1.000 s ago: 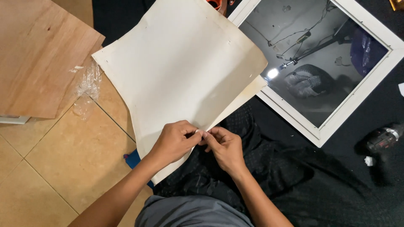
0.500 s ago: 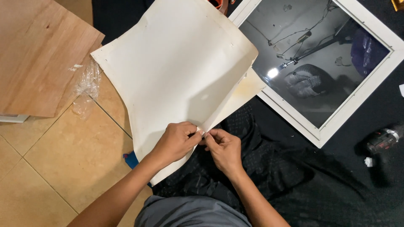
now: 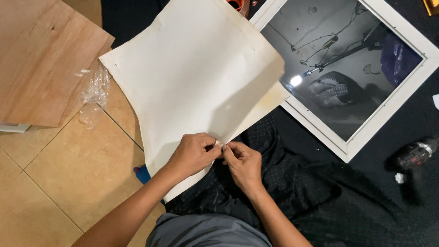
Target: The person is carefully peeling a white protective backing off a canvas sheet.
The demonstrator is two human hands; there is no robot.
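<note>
A large cream-white sheet [image 3: 192, 77] lies curled across my lap and the floor, with a second layer showing under its right edge. My left hand [image 3: 194, 153] rests on the sheet's near right edge, thumb and fingers pinched there. My right hand [image 3: 242, 162] meets it from the right, fingertips pinching the same spot on the edge. Something small and pale sits between the fingertips; I cannot tell what it is. Both hands touch each other at the sheet's edge.
A white-framed glass panel [image 3: 393, 107] lies at the upper right on black cloth [image 3: 320, 192]. A plywood board [image 3: 41, 59] lies at the upper left, with crumpled clear plastic [image 3: 93, 89] beside it. A power drill [image 3: 414, 155] rests at the right. Tan floor tiles [image 3: 68, 174] at left.
The sheet has shifted slightly, its right side bowing up a little. Both hands stay pinched at the same spot on its edge.
</note>
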